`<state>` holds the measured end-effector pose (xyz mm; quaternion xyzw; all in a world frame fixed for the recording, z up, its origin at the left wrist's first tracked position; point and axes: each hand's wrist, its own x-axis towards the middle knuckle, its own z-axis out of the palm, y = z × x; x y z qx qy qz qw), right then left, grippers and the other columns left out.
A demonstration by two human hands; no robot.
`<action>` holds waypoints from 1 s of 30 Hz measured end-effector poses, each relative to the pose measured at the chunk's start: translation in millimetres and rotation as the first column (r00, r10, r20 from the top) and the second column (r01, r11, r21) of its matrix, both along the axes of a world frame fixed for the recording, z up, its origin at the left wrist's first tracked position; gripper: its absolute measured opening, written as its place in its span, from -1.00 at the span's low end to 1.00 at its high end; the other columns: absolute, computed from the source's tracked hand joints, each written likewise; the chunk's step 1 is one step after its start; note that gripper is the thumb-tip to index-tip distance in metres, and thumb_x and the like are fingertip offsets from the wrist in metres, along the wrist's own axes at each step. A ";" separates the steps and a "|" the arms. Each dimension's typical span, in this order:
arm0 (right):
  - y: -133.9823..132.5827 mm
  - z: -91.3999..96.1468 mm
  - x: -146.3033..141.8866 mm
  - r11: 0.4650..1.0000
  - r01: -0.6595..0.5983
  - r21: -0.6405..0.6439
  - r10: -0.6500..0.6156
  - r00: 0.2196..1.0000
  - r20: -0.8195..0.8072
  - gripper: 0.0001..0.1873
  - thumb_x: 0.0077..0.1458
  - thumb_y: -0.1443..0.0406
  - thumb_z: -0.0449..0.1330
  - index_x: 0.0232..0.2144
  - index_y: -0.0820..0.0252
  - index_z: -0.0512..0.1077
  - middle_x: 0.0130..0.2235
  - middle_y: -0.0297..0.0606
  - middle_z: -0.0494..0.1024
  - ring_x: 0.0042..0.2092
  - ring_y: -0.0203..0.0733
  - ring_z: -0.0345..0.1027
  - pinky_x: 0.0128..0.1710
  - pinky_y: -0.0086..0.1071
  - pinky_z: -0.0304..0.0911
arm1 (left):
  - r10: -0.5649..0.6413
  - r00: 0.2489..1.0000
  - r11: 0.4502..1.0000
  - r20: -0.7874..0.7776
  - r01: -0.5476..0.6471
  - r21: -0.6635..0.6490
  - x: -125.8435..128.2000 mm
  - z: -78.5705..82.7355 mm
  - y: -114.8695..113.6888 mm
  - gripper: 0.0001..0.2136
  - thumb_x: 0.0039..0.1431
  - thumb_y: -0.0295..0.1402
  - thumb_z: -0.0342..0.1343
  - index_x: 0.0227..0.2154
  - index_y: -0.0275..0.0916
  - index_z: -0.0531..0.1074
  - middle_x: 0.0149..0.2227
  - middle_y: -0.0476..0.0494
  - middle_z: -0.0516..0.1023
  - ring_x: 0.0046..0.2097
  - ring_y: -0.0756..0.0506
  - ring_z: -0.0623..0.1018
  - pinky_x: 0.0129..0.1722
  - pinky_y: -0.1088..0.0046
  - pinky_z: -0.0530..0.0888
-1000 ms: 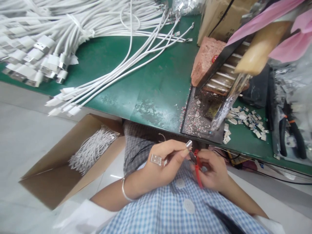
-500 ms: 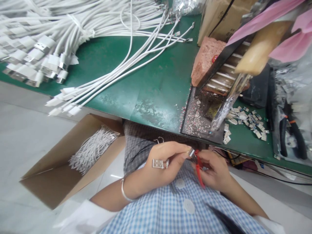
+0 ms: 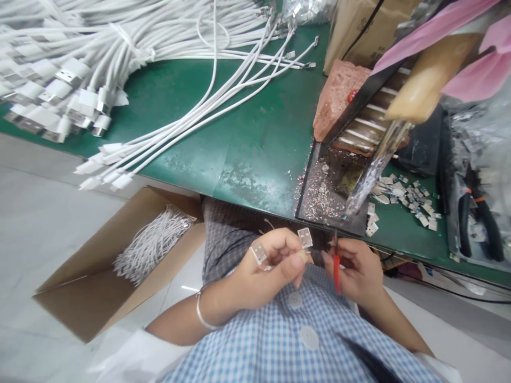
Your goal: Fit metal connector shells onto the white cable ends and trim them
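Just below the bench edge, my left hand is closed, with thumb and fingertips pinching a metal USB connector that stands up from them. A second USB connector shows at the base of the index finger; a thin wire end pokes out behind the knuckles. My right hand grips small red-handled scissors, their tips pointing up toward the bench. A short gap separates the scissors from the pinched connector. Most of what lies inside the left palm is hidden.
White USB cables lie on the green bench, with bundles at left. A soldering iron leans over a speckled dark plate beside a brick. Loose connectors and pliers lie right. A carton holds white wires.
The pinched USB connector has turned to show its flat face and moved up and left. My right hand has drawn the scissors to the right, away from it, and they now stand more upright.
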<state>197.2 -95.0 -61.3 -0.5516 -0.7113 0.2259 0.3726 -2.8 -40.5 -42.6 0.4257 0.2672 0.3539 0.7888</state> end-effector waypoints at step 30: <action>-9.2 -6.6 -21.5 0.696 -0.635 -0.335 -0.107 0.370 -0.923 -0.53 0.14 -0.11 0.22 -0.23 0.11 0.26 -0.65 -0.54 0.28 -0.70 -0.46 -0.05 -0.67 -0.56 -0.07 | 0.125 0.992 0.992 -0.006 -0.125 0.025 4.8 -0.7 5.3 -0.78 0.15 -0.24 0.30 -0.27 -0.25 0.45 -0.49 0.03 0.43 -0.52 0.09 0.38 -0.52 0.62 0.35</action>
